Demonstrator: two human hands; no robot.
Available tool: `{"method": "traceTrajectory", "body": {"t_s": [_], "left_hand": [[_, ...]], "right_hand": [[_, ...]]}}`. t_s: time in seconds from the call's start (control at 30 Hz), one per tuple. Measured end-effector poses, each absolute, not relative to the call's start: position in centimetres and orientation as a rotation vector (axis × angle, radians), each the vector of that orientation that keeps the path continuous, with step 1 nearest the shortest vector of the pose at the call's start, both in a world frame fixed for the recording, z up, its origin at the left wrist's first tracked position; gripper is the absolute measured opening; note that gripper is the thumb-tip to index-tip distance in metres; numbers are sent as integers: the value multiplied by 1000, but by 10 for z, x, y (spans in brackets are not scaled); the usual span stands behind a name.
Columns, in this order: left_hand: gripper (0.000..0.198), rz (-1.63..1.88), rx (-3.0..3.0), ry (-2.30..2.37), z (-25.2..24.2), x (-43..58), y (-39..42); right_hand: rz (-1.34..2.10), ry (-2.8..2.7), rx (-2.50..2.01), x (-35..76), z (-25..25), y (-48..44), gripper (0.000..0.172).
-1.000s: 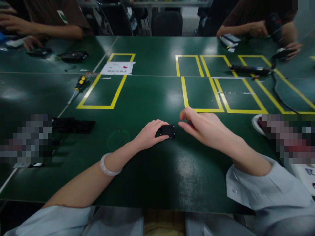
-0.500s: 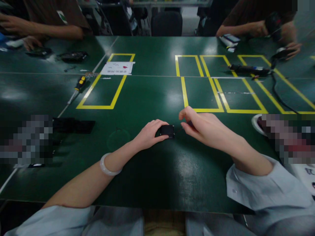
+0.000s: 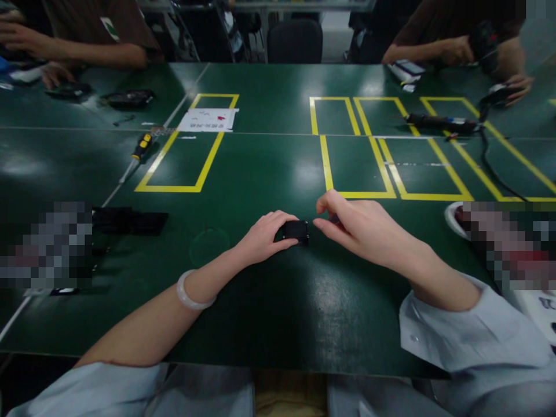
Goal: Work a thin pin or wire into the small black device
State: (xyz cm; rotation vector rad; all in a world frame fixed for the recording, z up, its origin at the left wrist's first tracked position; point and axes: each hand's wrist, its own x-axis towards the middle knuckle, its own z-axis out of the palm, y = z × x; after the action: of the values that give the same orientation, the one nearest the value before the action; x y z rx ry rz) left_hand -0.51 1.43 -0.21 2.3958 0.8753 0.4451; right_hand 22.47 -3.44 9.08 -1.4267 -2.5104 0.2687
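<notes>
A small black rectangular block (image 3: 296,230) with tiny shiny points along its right edge rests on the green table. My left hand (image 3: 266,238) grips it from the left, thumb on the near side and fingers over the far side. Just right of the block, my right hand (image 3: 362,229) hovers with curled fingers, thumb and fingertips drawn together. A bit of something dark shows inside that grip, mostly hidden by the fingers, so its kind cannot be made out.
A yellow-and-black screwdriver (image 3: 142,146) lies at left, near a paper sheet (image 3: 209,120). Black parts (image 3: 130,221) sit to my left. Yellow tape outlines (image 3: 326,162) mark the table (image 3: 260,162). A dark cylindrical tool (image 3: 441,123) with a cable lies far right. Two people work opposite.
My right thumb has shifted slightly left, closer to the block, and the thin dark line between hand and block no longer shows clearly. My left hand and the block stay put.
</notes>
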Motion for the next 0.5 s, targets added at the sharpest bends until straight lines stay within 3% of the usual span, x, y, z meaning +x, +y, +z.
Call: {"method": "traceTrajectory", "body": {"t_s": [0.17, 0.5], "left_hand": [[37, 438, 2393, 882, 0, -5, 14], [37, 412, 2386, 893, 0, -6, 14]], "right_hand": [[294, -2528, -1438, 223, 93, -34, 15], [310, -2521, -1437, 223, 92, -33, 15]]}}
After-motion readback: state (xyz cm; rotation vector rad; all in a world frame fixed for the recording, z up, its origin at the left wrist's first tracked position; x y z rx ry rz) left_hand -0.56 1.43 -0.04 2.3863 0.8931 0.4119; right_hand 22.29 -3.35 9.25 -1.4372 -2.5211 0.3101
